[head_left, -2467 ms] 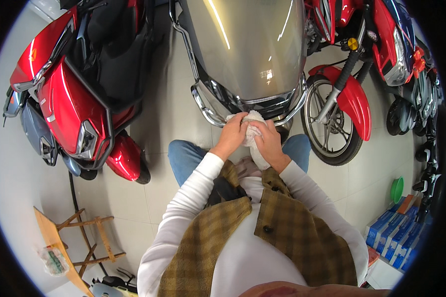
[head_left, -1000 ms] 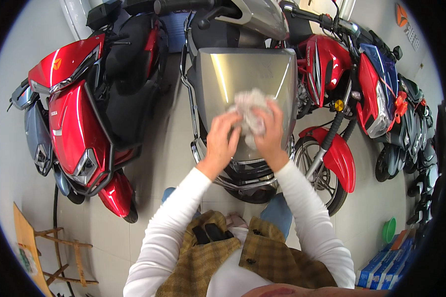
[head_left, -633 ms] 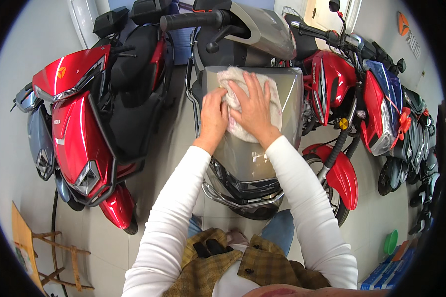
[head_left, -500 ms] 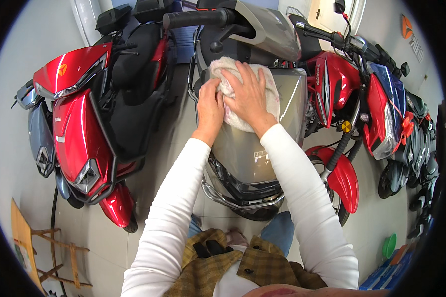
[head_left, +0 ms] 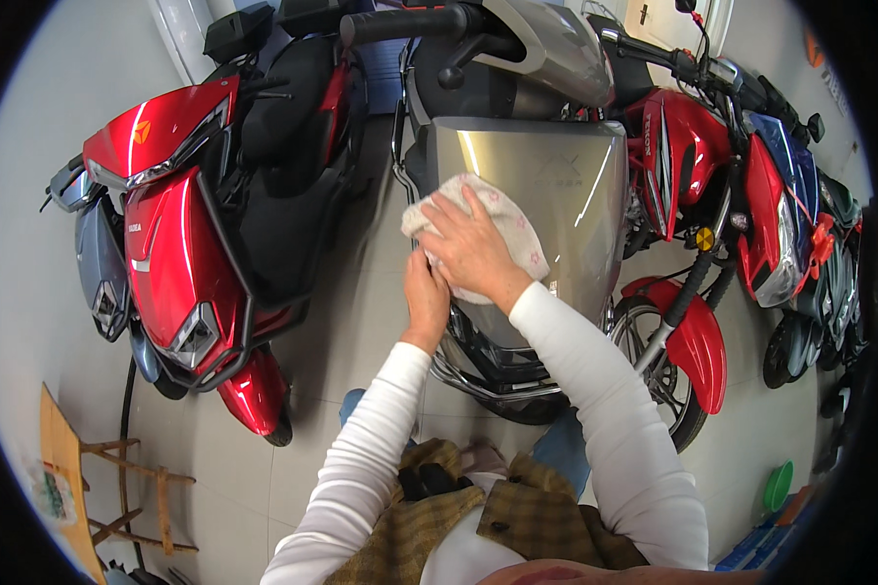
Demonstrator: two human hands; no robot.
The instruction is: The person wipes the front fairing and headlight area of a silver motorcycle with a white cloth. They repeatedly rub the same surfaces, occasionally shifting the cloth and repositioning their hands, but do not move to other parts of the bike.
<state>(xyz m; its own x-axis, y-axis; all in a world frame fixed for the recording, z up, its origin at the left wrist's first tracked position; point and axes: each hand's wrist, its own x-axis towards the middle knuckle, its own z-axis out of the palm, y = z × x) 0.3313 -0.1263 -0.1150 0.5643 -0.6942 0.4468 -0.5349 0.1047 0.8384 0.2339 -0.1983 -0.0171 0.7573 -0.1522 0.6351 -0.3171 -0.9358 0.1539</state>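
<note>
The broad gold-grey front panel [head_left: 566, 185] of a scooter is in front of me. A pale cloth with small pink marks [head_left: 513, 222] lies against its left part. My right hand [head_left: 473, 252] presses on the cloth from above, its fingers bent over the bunched upper left of it. Lower and to the left, my left hand [head_left: 426, 297] has its fingers curled together at the cloth's lower left edge, by the panel's side. Its fingertips are partly hidden. Above the panel, the scooter's black handlebar grip [head_left: 400, 26] juts out to the left.
A red scooter [head_left: 171, 263] with a black guard bar stands at left. To the right is a red motorcycle [head_left: 683, 146], its red front fender [head_left: 688, 341] close to my right forearm. A wooden stand [head_left: 68, 478] is at lower left, a green basin [head_left: 778, 486] at lower right.
Both hands have moved down the panel with the cloth, uncovering its upper part. My left hand has dropped to the cloth's lower left edge. The whole view has shifted slightly.
</note>
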